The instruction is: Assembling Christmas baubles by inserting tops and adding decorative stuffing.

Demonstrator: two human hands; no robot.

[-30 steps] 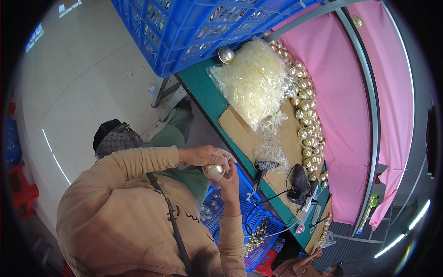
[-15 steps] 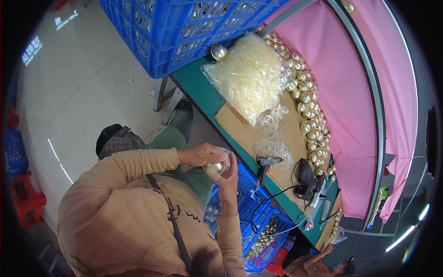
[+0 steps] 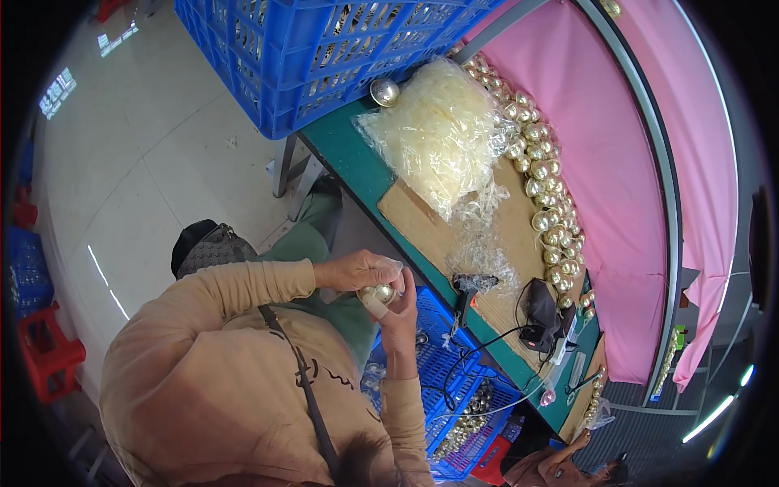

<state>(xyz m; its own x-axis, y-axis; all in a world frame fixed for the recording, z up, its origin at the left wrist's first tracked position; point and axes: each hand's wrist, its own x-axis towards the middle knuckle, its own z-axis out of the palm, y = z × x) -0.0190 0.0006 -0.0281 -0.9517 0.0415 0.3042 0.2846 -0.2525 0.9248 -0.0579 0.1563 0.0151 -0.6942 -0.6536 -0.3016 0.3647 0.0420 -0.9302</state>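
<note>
Over my lap, both hands meet around a shiny pale-gold ball (image 3: 383, 292). My left hand (image 3: 357, 271) reaches in from the left, its fingers bent over the ball's far side. A small clear plastic film (image 3: 396, 266) shows at those fingertips; whether it wraps the ball cannot be made out. My right hand (image 3: 398, 316) cups the ball from the right, its thumb lying across the near face. The green-topped table (image 3: 369, 191) is just beyond my hands. On it lies a clear bag of pale, thin pieces (image 3: 442, 130).
Several gold balls (image 3: 548, 195) line the pink cloth (image 3: 608, 243). A glue gun (image 3: 466, 292) and a dark pouch (image 3: 537, 304) lie on cardboard (image 3: 422, 219). A large blue crate (image 3: 284, 97) stands at the table's far end; blue baskets (image 3: 442, 349) sit below. Another person (image 3: 560, 467) is at lower right.
My hands stay together on the ball, which has turned slightly in my fingers. The film at my left fingertips has shifted a little. The view has moved slightly.
</note>
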